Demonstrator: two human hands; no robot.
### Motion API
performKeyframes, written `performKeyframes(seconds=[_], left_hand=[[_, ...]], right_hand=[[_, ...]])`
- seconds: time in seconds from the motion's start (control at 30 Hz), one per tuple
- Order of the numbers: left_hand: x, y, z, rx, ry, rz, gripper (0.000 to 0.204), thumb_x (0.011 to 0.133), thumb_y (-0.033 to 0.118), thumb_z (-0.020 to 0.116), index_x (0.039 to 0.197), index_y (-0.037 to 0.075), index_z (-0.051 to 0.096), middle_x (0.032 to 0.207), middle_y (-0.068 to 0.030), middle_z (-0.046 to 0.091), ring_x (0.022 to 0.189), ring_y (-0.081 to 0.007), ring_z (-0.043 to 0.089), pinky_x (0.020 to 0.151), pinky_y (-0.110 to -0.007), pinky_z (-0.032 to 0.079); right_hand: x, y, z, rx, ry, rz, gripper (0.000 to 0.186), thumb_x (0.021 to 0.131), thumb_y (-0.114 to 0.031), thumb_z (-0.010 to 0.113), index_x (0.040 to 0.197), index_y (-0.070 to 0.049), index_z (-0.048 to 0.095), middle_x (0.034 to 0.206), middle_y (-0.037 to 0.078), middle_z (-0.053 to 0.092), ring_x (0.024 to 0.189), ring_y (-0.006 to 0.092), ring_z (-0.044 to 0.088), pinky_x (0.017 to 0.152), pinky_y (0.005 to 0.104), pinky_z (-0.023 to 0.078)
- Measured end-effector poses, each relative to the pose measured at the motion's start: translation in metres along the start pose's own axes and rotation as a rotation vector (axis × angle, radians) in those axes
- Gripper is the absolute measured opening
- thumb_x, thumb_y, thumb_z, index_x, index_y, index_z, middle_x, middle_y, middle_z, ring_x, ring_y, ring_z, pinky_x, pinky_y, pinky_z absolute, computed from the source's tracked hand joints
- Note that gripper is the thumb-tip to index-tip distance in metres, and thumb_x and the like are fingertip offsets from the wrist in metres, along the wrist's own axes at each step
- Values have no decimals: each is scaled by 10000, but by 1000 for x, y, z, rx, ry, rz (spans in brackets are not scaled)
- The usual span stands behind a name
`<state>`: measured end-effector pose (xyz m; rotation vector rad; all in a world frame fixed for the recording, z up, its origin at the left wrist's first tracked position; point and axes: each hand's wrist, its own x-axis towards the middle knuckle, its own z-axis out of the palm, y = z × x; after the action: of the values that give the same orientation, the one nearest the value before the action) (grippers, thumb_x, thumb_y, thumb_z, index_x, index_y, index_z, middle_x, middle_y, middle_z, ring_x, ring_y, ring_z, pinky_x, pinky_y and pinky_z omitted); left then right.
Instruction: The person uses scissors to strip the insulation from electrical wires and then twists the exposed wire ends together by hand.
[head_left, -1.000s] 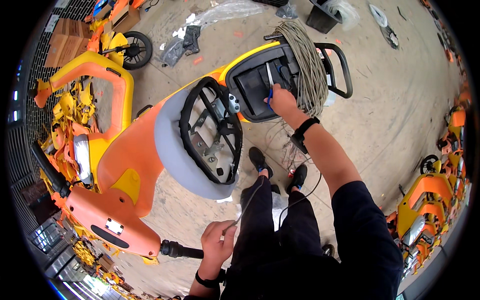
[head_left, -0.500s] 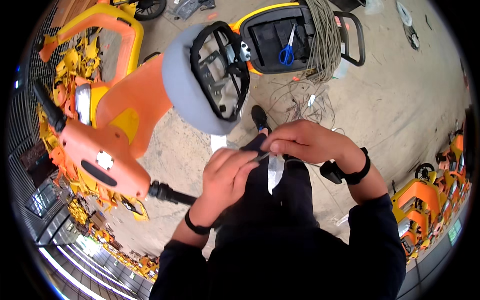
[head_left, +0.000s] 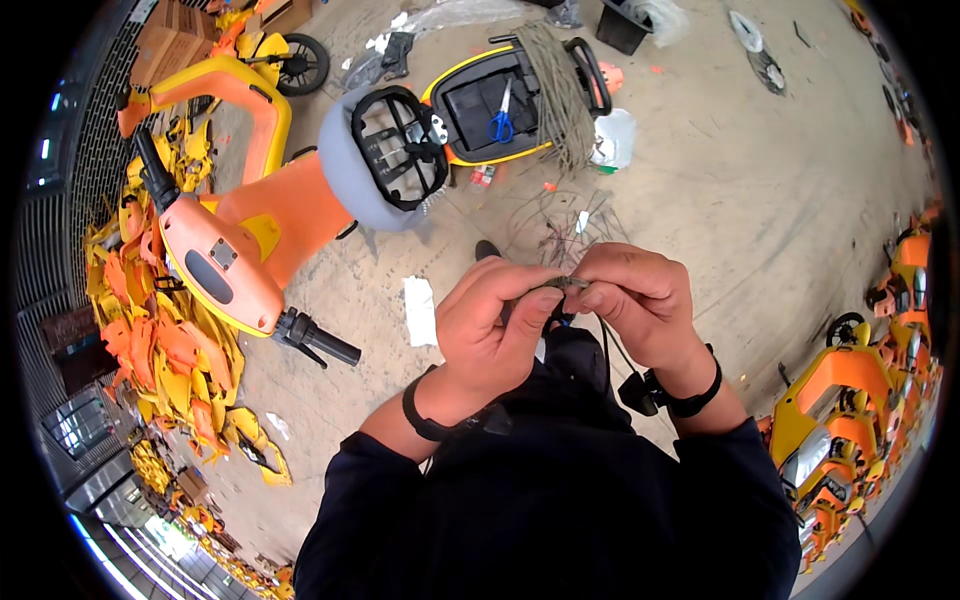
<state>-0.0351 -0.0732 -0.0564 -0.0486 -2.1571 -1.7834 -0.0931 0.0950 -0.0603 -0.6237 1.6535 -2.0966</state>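
Note:
In front of my body, both hands come together at the fingertips. My left hand pinches one end of a thin grey-green piece of wire or cord. My right hand pinches the other end between thumb and forefinger. The fingers partly cover it, so I cannot tell its full length. Ahead stands an orange and yellow scooter with its grey seat tipped up. Blue-handled scissors lie in the black compartment behind the seat. Across the scooter's tail hangs a thick bundle of grey-green wires.
Loose wires are strewn over the floor below the bundle. A white sheet lies left of my hands. Piles of yellow and orange panels line the left side; more scooters stand at right. A black bin is at the back.
My hands have drawn closer together and face each other around the wire piece. The whitish strip hanging beneath them is now mostly hidden. My view has shifted, so the scooter looks smaller and farther off.

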Motion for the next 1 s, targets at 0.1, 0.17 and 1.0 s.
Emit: performKeyframes(seconds=[0.1,0.17,1.0], left_hand=[[-5,18,18,-7,-41,18,128,859,79,701,969,17,677,781,-68,666,622,-197,577,574,-288,449],[-3,27,27,9,-66,29,132,858,86,700,973,25,678,769,-65,661,617,-206,577,573,-292,452],[-19,94,54,466,-613,455,301,946,200,562,690,48,519,600,-88,478,547,-255,471,531,-358,397]], right_hand=[[-22,-14,-8,-177,68,-160,113,903,-73,652,950,27,675,794,78,661,687,143,611,610,263,471],[-34,-24,-15,-374,136,-301,101,889,-59,662,944,25,677,785,84,657,667,164,605,603,269,465],[-125,-91,-46,-1058,-23,-560,257,673,12,662,927,-28,665,706,58,550,599,249,527,506,353,440]])
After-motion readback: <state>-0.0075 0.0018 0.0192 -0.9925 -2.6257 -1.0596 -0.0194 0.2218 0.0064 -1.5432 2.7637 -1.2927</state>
